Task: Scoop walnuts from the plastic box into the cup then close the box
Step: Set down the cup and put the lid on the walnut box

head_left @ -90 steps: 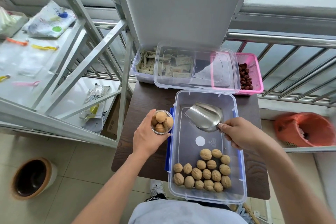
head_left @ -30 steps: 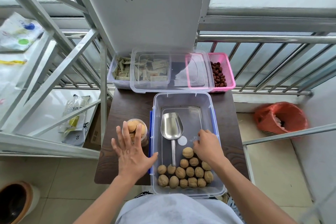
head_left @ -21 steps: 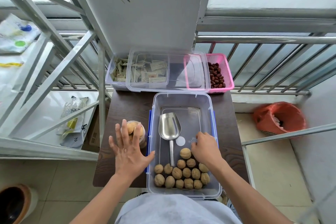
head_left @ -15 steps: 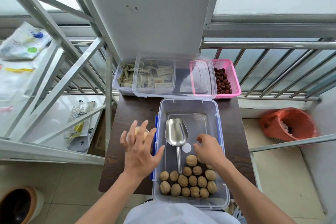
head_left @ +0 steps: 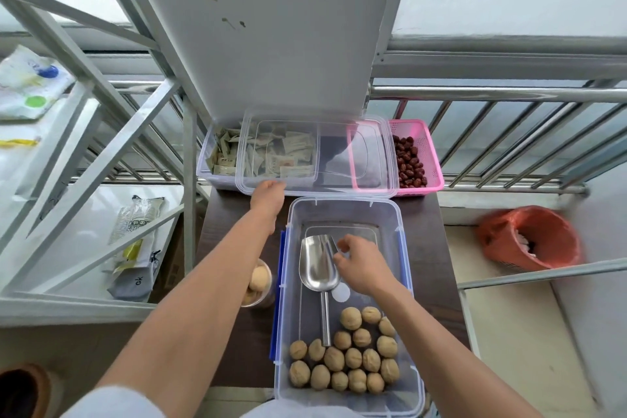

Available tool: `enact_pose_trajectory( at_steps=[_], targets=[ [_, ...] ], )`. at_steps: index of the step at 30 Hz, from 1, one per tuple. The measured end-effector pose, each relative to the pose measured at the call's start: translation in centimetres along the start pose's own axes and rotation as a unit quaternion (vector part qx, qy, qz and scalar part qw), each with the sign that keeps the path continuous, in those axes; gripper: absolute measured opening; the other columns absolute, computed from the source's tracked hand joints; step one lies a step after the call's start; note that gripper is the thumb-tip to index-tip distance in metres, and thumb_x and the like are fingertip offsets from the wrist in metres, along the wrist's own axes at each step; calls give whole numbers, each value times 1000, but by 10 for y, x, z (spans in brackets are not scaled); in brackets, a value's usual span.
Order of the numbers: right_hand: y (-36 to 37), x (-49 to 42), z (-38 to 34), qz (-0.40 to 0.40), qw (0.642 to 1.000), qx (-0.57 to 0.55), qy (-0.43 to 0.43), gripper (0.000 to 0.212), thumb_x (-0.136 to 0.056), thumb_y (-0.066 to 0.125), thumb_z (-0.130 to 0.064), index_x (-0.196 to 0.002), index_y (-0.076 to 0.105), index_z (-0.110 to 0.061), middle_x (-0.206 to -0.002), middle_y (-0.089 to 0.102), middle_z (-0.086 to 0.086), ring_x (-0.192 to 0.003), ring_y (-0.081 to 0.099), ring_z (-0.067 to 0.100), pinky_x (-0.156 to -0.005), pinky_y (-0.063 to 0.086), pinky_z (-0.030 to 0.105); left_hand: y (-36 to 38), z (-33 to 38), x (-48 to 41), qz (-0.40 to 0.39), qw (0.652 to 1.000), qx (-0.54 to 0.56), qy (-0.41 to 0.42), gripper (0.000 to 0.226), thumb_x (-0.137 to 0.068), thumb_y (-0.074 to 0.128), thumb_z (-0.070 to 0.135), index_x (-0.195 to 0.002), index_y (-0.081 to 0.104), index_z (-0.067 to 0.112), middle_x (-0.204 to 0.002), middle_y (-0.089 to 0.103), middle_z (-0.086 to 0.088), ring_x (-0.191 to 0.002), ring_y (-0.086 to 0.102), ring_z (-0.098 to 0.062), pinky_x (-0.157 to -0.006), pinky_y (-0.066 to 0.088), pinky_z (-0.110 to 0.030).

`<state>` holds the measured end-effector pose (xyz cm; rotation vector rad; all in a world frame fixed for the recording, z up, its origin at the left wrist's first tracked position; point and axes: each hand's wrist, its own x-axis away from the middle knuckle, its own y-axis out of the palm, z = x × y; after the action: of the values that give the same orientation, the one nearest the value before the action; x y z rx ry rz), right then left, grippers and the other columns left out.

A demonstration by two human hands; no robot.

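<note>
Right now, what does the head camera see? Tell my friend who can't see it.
A person's left hand touches the clear lid while the right hand hovers over a metal scoop in the open plastic box of walnuts. A filled cup stands beside it.

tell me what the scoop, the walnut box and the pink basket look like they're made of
Scoop: looks like polished metal, silvery with bright reflections. Walnut box: clear plastic, the table showing through its walls. Pink basket: likely moulded plastic, its walls a fine perforated mesh.
</note>
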<state>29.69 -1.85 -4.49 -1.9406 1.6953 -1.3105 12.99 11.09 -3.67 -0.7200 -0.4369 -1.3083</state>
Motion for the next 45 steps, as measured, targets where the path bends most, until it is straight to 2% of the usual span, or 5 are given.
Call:
enact_pose_trajectory(
  at_steps=[5, 19, 27, 35, 45],
  targets=[
    [-3, -7, 4, 3, 1000, -22, 7, 33, -93, 56, -24, -121, 64, -8, -125, 67, 9, -114, 61, 27, -95, 49, 36, 10, 4, -9, -5, 981, 180, -68, 28, -98, 62, 31, -123, 64, 19, -127, 61, -4, -111, 59, -19, -94, 45, -32],
    [-32, 3, -56, 334, 919, 124, -171, 62, -76, 71, -21, -136, 57, -20, -149, 51, 9, -147, 33, 34, -116, 27, 50, -26, 29, 112, 213, 901, -69, 373, 23, -92, 64, 19, -113, 75, 18, -87, 70, 6, -61, 59, 2, -65, 52, -18],
    [-65, 71, -87, 383, 888, -8, -254, 25, -82, 65, -14, -105, 71, -11, -85, 77, 6, -71, 70, 33, -67, 57, 38, -45, 31, 164, 168, 736, -114, 646, 65, -103, 49, 41, -153, 17, 14, -121, 64, -12, -90, 67, -13, -74, 51, -16],
    [-115, 112, -75, 261, 873, -357, -209, 22, -85, 75, -5, -101, 60, -10, -90, 73, 10, -82, 74, 24, -75, 63, 40, -47, -29, 129, 7, 903, -220, 370, 91, -91, 38, 76, -160, 21, 19, -162, 33, -4, -149, 29, -19, -122, 23, -39],
    [-94, 68, 24, 159, 901, -402, -16, 29, -90, 69, -7, -117, 61, -12, -83, 66, -2, -72, 67, 11, -71, 52, 28, -44, -78, 135, -40, 943, -121, 307, 34, -99, 48, 48, -127, 56, 30, -97, 68, -1, -88, 68, -25, -82, 56, -41]
  ],
)
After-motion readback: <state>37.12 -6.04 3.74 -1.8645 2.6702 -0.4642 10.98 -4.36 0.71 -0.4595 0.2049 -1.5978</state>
